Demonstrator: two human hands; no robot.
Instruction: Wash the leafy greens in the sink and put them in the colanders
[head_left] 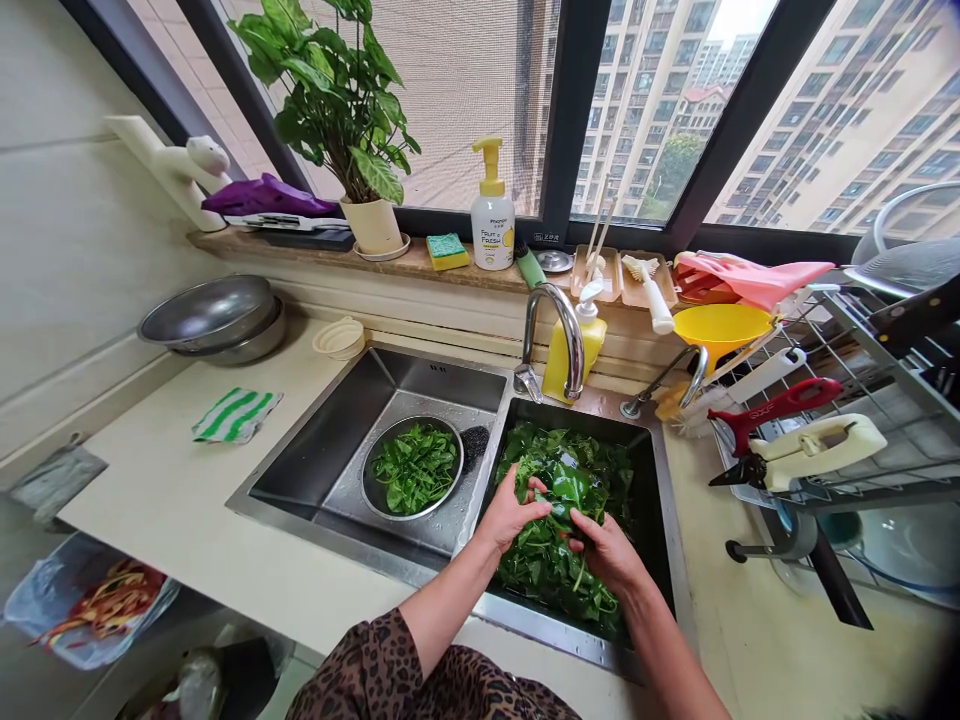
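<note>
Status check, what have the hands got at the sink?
Left hand and right hand holding greens, right basin. Steel bowl of more greens in left basin. Nothing in the way.

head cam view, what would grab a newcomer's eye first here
The heap of dark-green leafy greens filling the right basin of the steel sink stands out, with the left hand and right hand closed on it. A steel bowl of more greens sits in the left basin. Above, a leafy potted plant stands on the windowsill.
</note>
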